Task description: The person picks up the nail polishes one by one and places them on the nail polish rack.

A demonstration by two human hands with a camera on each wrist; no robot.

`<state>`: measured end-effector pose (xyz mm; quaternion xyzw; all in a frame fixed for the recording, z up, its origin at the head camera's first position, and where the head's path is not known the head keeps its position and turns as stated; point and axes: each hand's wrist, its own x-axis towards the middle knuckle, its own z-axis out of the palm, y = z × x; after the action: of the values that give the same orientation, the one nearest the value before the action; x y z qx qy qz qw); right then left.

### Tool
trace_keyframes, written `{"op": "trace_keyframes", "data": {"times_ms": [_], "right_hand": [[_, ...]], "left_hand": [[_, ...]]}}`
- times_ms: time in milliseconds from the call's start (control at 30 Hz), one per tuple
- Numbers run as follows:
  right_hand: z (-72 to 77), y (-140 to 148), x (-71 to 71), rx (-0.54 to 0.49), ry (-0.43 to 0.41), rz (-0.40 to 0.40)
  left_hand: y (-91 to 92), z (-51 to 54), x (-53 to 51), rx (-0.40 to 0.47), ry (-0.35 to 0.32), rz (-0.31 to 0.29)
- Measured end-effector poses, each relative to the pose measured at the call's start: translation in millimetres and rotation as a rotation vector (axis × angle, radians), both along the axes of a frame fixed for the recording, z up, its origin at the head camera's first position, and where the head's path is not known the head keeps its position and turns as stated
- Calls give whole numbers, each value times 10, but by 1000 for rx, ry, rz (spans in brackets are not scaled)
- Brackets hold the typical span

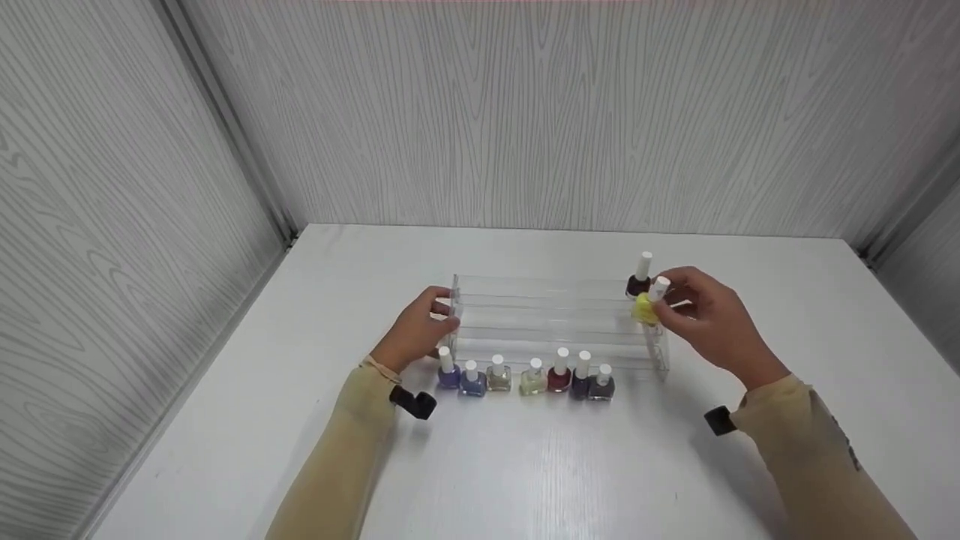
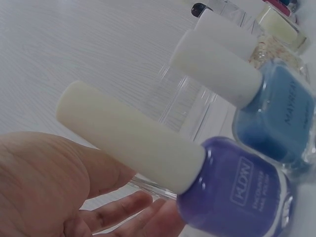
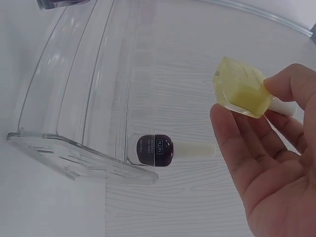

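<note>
The white surface [image 1: 480, 465] runs from a back edge at the wall [image 1: 480, 112], in the upper middle of the frame, to the bottom edge, with room to move on both sides of the clear stand [image 1: 547, 335] and in front of it. The stand lies mid-frame, well inside the surface's edges. It carries one bottle, the dark one [image 1: 638, 286], upright at the right end of its top tier. The left hand [image 1: 416, 328] holds the stand's left end, thumb and fingers partly curled about the panel. The right hand [image 1: 709, 322] pinches the yellow bottle [image 1: 645, 308], tilted, between thumb and fingers; the right wrist view shows it held apart from the stand and from the dark bottle. Seven more bottles stand in a row along the stand's front, lower middle of the frame: from the left, purple [image 1: 448, 377], blue [image 1: 472, 385], glitter [image 1: 499, 379], pale yellow [image 1: 533, 383], red [image 1: 559, 381], navy [image 1: 580, 385] and grey [image 1: 600, 388], with a gap between the glitter and pale yellow ones. That makes nine bottles, all white-capped and each with polish inside.
</note>
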<state>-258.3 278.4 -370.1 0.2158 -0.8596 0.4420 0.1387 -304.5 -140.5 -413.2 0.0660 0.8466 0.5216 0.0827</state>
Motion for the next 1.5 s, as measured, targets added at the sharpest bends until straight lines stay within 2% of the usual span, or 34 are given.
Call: {"op": "trace_keyframes", "data": {"times_ms": [200, 433, 833, 1133, 1500], "right_hand": [[18, -13, 22, 21, 34, -9], [31, 7, 83, 11, -3, -22], [-11, 44, 94, 52, 7, -15], [17, 19, 89, 79, -11, 13], [4, 6, 64, 82, -43, 34]], "left_hand": [[2, -8, 10, 2, 6, 5], [25, -37, 17, -6, 4, -1], [38, -47, 1, -3, -10, -9], [49, 10, 4, -24, -2, -2], [24, 5, 20, -38, -7, 0]]}}
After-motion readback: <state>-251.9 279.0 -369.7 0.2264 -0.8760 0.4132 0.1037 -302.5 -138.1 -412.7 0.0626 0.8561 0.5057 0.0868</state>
